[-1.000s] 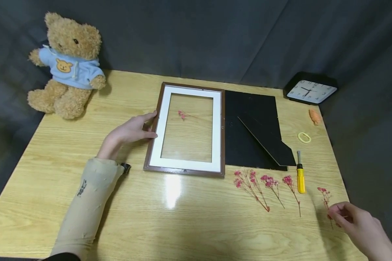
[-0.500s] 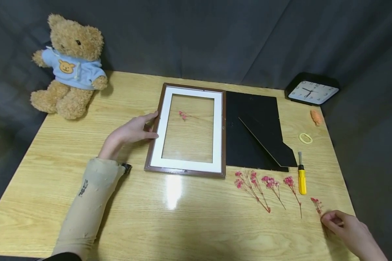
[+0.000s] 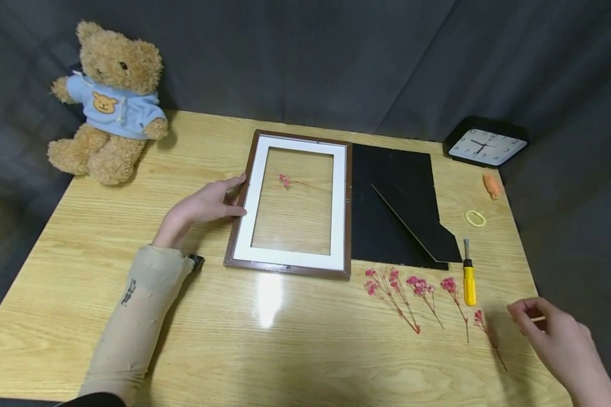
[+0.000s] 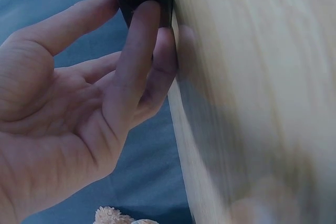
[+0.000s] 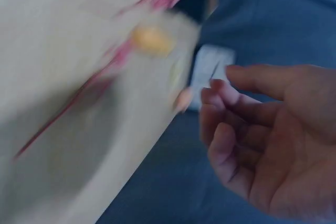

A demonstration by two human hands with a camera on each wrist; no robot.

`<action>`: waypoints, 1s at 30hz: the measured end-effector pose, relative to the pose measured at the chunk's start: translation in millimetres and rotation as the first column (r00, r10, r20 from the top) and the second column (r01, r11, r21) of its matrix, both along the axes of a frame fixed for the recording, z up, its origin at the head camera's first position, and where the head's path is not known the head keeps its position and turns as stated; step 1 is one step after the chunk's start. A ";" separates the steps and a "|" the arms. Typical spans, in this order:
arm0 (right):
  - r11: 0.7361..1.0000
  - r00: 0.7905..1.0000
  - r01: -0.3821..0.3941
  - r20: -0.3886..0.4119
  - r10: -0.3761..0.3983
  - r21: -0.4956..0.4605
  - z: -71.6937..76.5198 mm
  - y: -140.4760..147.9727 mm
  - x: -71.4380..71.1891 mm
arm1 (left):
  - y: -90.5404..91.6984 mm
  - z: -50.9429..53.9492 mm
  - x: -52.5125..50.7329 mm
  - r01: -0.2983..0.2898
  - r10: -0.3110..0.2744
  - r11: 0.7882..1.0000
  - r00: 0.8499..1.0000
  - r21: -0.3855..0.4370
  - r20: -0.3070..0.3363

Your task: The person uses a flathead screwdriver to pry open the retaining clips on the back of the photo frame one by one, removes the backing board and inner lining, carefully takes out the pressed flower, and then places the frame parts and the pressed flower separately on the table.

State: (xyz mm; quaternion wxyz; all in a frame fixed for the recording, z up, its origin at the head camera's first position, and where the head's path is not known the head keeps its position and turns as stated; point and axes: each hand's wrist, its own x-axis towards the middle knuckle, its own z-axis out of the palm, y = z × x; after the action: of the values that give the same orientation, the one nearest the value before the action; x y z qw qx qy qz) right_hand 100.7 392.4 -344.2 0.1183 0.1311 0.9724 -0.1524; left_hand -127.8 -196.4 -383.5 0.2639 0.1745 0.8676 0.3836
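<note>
My left hand (image 3: pixel 203 203) holds the left edge of a brown picture frame (image 3: pixel 288 269) with a white mat. In the left wrist view, fingers (image 4: pixel 139 40) lie against the dark edge of the frame. Within the mat's opening lies a small pink dried flower sprig (image 3: pixel 285 180). My right hand (image 3: pixel 555 333) is raised over the table at the right with loosely bent fingers and nothing in them. Nearest to it is another pink sprig (image 3: pixel 490 334), lying on the wood. More dried sprigs (image 3: pixel 420 286) lie in a row to its left.
A black backing board (image 3: pixel 397 164) with its stand leg adjoins the frame's right side. Beyond the sprigs lie a yellow screwdriver (image 3: pixel 469 282), a yellow ring (image 3: pixel 475 219) and an orange object (image 3: pixel 491 186). A clock (image 3: pixel 487 146) and a teddy bear (image 3: pixel 117 107) stand at the back.
My right hand carried the rightmost sprig leftward, let go of it beside the others, then rose away to the right. The left hand stays on the frame.
</note>
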 end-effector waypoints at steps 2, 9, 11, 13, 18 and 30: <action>0.997 0.988 -0.078 -0.134 0.078 0.004 6.6 -16.4 -14.5 | -0.8 0.8 0.1 -0.001 0.001 1.000 1.000 -0.003 -0.001; 0.935 0.896 -0.353 -0.300 0.327 -0.033 25.8 -85.2 -75.0 | -0.2 -3.4 -0.4 -0.006 0.006 1.000 1.000 0.005 0.014; 0.908 0.859 -0.417 -0.340 0.383 -0.031 29.0 -104.3 -92.4 | -0.1 -2.8 -0.1 -0.006 0.006 1.000 1.000 0.003 0.010; 0.882 0.829 -0.470 -0.362 0.427 -0.036 31.3 -123.3 -109.8 | -0.2 -2.2 -0.6 -0.005 0.005 1.000 1.000 0.004 0.006; 0.812 0.773 -0.578 -0.376 0.512 -0.082 24.0 -163.6 -156.1 | 0.3 -2.0 -1.9 -0.006 0.006 1.000 1.000 0.010 0.003; 0.712 0.725 -0.678 -0.328 0.606 -0.184 -18.1 -242.1 -241.1 | -0.4 -1.6 -0.1 -0.012 0.012 1.000 1.000 0.005 0.011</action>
State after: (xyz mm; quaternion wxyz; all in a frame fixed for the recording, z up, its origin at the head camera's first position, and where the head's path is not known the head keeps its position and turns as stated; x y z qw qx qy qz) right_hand -140.4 150.2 -362.3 0.0616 -0.2563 0.9296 -0.2575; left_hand -127.9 -196.8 -385.1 0.2661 0.1678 0.8661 0.3884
